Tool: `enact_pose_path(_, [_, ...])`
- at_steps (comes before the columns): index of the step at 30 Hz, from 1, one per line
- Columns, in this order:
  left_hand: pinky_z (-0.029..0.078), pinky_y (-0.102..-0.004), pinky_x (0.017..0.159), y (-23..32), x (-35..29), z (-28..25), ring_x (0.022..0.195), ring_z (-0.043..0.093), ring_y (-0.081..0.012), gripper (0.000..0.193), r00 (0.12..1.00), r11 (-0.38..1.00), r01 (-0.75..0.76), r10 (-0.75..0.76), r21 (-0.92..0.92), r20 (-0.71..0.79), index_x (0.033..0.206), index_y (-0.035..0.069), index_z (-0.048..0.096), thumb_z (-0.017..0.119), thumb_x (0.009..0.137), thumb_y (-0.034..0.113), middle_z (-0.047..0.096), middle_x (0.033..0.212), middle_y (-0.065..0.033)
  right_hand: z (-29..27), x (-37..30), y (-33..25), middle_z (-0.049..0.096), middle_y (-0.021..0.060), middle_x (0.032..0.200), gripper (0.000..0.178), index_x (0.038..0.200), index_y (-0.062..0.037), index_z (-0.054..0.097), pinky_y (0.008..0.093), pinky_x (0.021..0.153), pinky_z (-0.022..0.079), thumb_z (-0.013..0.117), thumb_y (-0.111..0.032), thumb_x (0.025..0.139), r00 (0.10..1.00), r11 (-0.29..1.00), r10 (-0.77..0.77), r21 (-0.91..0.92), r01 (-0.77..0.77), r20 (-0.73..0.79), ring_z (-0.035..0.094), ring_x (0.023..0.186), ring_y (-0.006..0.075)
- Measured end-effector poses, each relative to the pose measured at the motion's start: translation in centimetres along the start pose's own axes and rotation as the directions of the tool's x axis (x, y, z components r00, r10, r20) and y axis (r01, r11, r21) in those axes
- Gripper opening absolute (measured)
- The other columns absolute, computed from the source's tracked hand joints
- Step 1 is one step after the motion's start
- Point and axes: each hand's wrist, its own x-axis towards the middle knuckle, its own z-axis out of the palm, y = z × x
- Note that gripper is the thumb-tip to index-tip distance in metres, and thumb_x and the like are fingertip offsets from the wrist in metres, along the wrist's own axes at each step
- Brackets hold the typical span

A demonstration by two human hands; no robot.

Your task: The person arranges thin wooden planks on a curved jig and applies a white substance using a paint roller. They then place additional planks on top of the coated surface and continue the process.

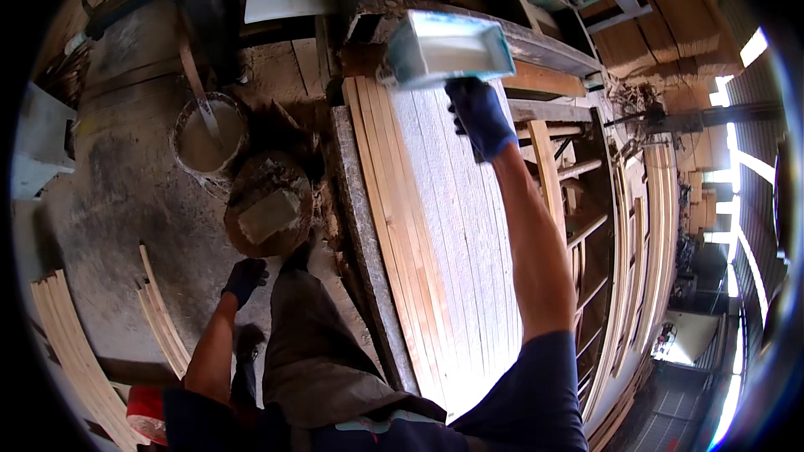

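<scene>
1. Our right hand, upper centre of the frame, is clamped on the near side of the box; the hold probably keeps the open face towards us.
2. Below it, the boards lie side by side, presumably to make one flat surface, part bare, part white.
3. Our left hand, lower left, hangs near the stump; we cannot tell whether its fingers are closed.
4. The bucket, left of centre, holds an upright-leaning stick, perhaps for easy grasping.
</scene>
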Motion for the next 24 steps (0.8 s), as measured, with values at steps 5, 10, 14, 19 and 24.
enact_pose_path(5, [0.052,-0.0319,0.066,6.1,-1.1,1.6,0.078,0.064,-0.0187,0.032,0.993,0.994,-0.111,0.111,-0.008,0.025,0.115,0.000,0.058,0.054,0.094,0.024,0.065,0.095,-0.0098,-0.1,-3.5,1.7,0.054,0.0017,0.061,0.028,0.087,-0.0049,0.059,0.0247,0.042,0.043,0.059,-0.032,0.092,0.997,0.976,0.043,0.217,-0.028,-0.063,0.048,0.046,0.0086])
enact_pose_path(10, [0.052,-0.0345,0.065,-0.1,0.0,-4.9,0.075,0.063,-0.0217,0.025,0.996,0.954,-0.087,0.081,0.287,0.036,0.100,0.009,0.062,0.058,0.089,0.031,0.064,0.083,-0.0081,-7.4,-17.0,4.3,0.053,0.0020,0.064,0.022,0.090,-0.0019,0.055,0.0235,0.040,0.038,0.055,-0.023,0.094,0.952,0.960,0.243,0.189,-0.208,-0.187,0.046,0.048,0.0072])
enact_pose_path(14, [0.046,-0.0356,0.046,-9.0,-1.2,-9.0,0.055,0.061,-0.0246,0.023,0.923,0.938,0.344,-0.345,-0.036,-0.171,0.097,0.007,0.059,0.053,0.094,0.030,0.065,0.076,-0.0138,-13.0,-22.6,9.7,0.049,-0.0015,0.060,0.017,0.087,-0.0059,0.056,0.0210,0.038,0.035,0.054,-0.021,0.095,0.879,0.933,0.339,0.239,-0.269,-0.334,0.042,0.043,0.0046])
enact_pose_path(19, [0.052,-0.0388,0.050,-13.5,-4.7,-11.7,0.060,0.063,-0.0264,0.025,0.906,0.909,0.406,-0.414,-0.094,-0.087,0.098,0.004,0.059,0.056,0.092,0.028,0.065,0.077,-0.0156,-13.3,-16.4,13.2,0.060,0.0069,0.065,0.031,0.099,-0.0051,0.060,0.0337,0.043,0.041,0.055,-0.035,0.093,0.858,0.922,0.324,-0.072,-0.381,-0.400,0.055,0.048,0.0160])
enact_pose_path(24, [0.053,-0.0383,0.059,-9.4,-3.1,-11.4,0.076,0.064,-0.0270,0.025,0.944,0.940,0.325,-0.329,-0.103,-0.023,0.100,0.004,0.059,0.057,0.090,0.027,0.063,0.090,-0.0142,-9.1,-1.6,11.6,0.064,0.0232,0.095,0.030,0.108,-0.0110,0.058,0.0538,0.072,0.046,0.051,-0.035,0.091,0.881,0.851,-0.129,-0.508,-0.137,-0.455,0.059,0.090,0.0446])
